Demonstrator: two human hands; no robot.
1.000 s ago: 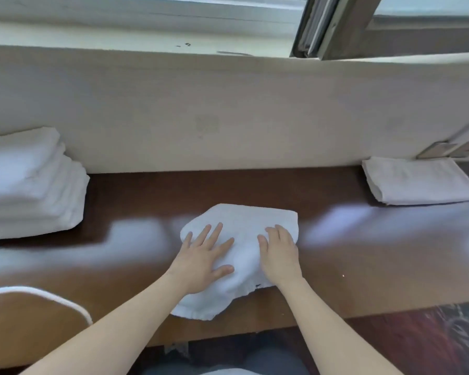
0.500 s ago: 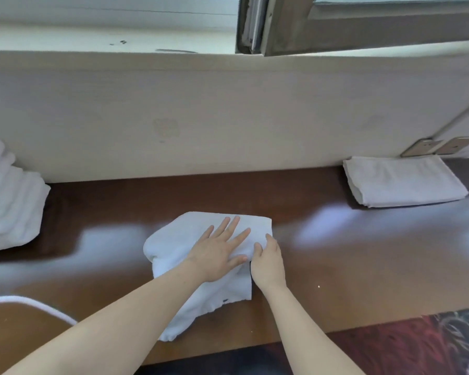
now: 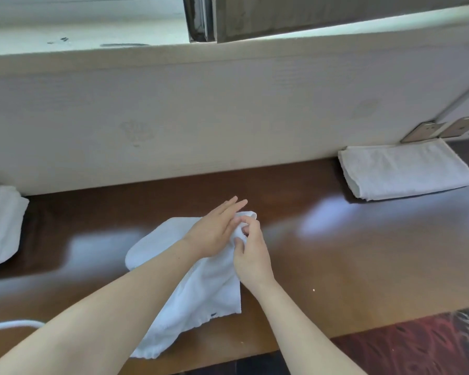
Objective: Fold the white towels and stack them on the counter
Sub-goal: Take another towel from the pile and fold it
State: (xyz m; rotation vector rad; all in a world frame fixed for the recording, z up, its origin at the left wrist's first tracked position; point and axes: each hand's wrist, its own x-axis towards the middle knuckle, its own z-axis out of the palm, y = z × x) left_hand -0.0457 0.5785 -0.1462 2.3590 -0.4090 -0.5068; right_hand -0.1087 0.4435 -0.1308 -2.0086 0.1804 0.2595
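Our right hand point(image 3: 251, 255) pinches the towel point(image 3: 201, 288) corner; our left hand point(image 3: 214, 228), fingers straight, hides the fold beneath.

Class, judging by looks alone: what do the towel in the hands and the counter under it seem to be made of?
Towel: soft white terry cloth, probably cotton; it shows a nubby looped pile, a stitched hem, and drapes limply. Counter: dark brown wood or wood-look laminate with a glossy finish; it mirrors pale window light in broad patches. Real wood or veneer cannot be told.
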